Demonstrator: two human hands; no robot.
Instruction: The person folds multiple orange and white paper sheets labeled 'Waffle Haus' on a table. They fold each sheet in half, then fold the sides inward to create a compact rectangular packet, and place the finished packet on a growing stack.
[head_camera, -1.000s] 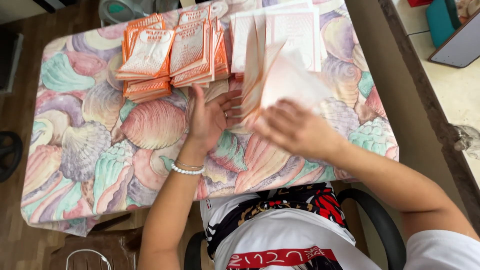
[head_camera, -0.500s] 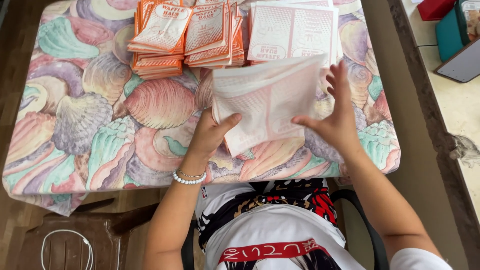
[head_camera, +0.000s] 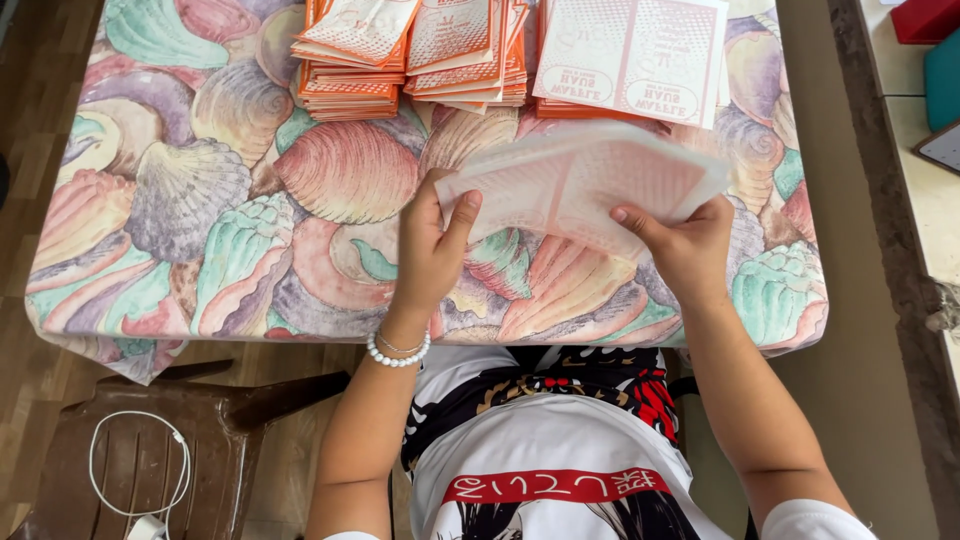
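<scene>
Left hand (head_camera: 432, 250): grips left edge of pink-printed sheet (head_camera: 585, 185), thumb on top.
Right hand (head_camera: 690, 250): fingers clamp the sheet's right edge.
Sheet: raised above shell-print tablecloth (head_camera: 200, 200), near orange packet stacks (head_camera: 410, 55).

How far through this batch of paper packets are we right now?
Done, it seems: two piles of folded orange packets at the table's far edge. In hand: a pale pink sheet, held above the shell-print tablecloth by the left hand and right hand. Left: a stack of flat sheets beside the piles; its depth is unclear.
</scene>
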